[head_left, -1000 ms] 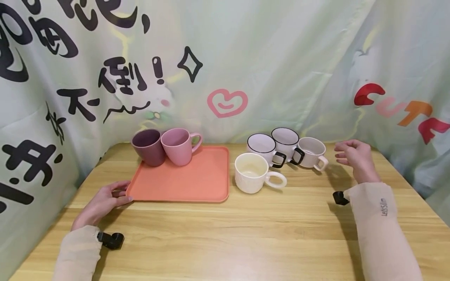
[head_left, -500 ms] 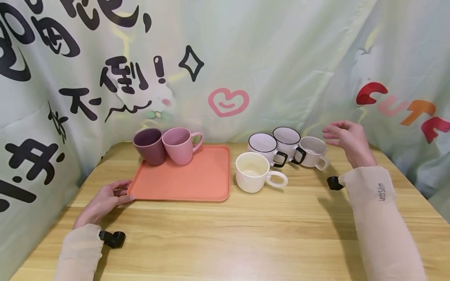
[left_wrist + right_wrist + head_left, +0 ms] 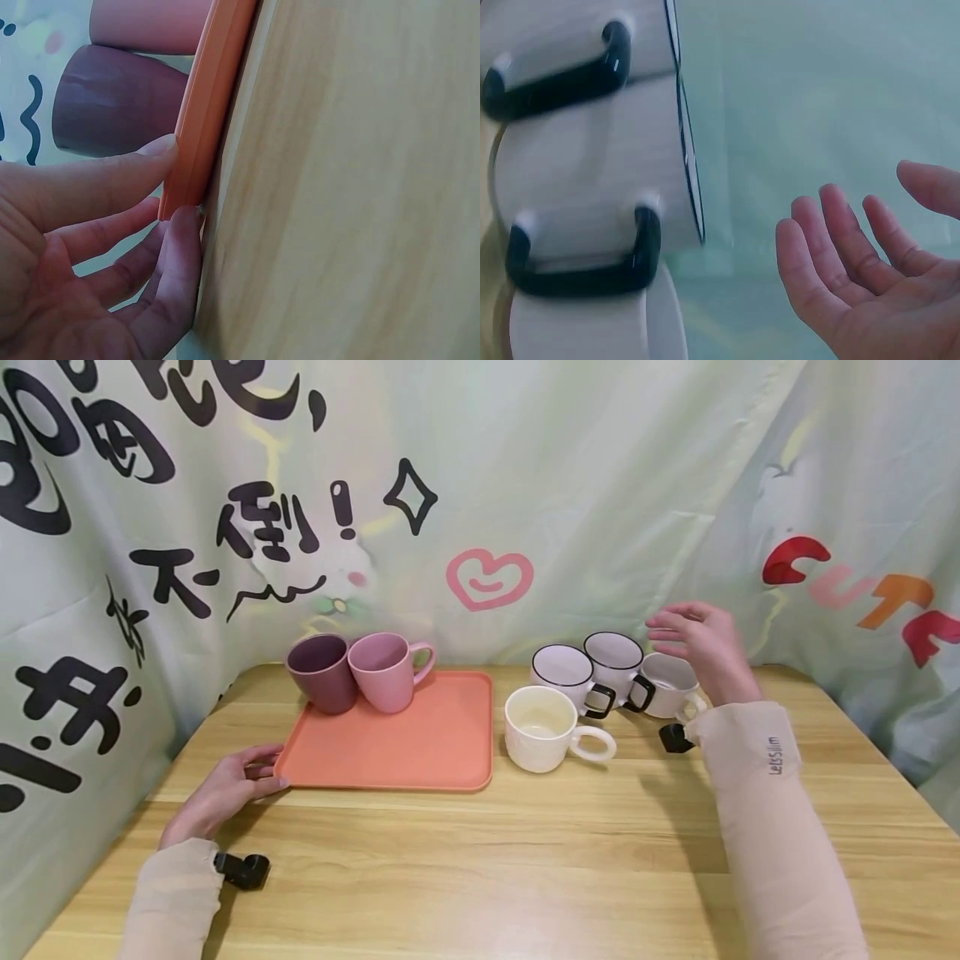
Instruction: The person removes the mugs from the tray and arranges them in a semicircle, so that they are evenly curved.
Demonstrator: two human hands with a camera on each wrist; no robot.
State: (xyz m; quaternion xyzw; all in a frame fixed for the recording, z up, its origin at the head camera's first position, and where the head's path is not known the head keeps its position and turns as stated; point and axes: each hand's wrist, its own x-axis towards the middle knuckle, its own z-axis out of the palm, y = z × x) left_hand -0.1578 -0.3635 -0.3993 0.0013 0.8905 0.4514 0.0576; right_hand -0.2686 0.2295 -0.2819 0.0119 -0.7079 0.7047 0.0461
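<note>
My left hand holds the near-left corner of a coral tray, its thumb on the rim in the left wrist view and a fingertip at the corner's underside. On the tray's far-left part stand a dark purple cup and a pink mug. My right hand hovers above and behind a pale grey mug, fingers loosely bent and holding nothing. Beside that mug are two white mugs with black rims and black handles, a front one and a rear one.
A cream mug with a ring handle stands just right of the tray. The wooden table stretches toward me in front. A printed curtain hangs right behind the mugs.
My right hand has risen and moved left from beside the grey mug to above it. The left hand stays at the tray corner; the mugs have not moved.
</note>
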